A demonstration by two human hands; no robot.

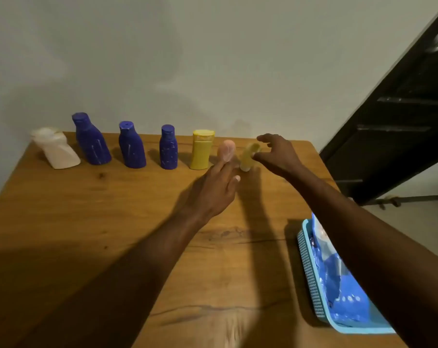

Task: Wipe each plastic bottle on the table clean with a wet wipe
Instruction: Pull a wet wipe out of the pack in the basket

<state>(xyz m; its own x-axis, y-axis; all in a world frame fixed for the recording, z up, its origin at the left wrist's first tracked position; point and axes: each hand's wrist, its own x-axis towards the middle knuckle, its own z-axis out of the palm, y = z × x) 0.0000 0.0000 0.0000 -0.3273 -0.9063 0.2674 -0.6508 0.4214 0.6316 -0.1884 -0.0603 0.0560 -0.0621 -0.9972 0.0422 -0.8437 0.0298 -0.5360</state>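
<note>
Nearest the camera, at the right edge of the wooden surface (112, 209), a blue basket (310, 277) holds a blue wet-wipe pack (343, 285). Along the far edge, left to right, stand a white bottle (58, 151), three blue bottles (92, 141), a yellow bottle (201, 149), a blurred pink bottle (226, 149) and a small yellow-green bottle (248, 156). The left hand (212, 192), fingers loosely apart and holding nothing, touches the pink bottle. The right hand (279, 153), fingers spread, curls around the small one without clamping it. No wipe is out, so wiping seems not yet begun; all seven bottles look left to do.
</note>
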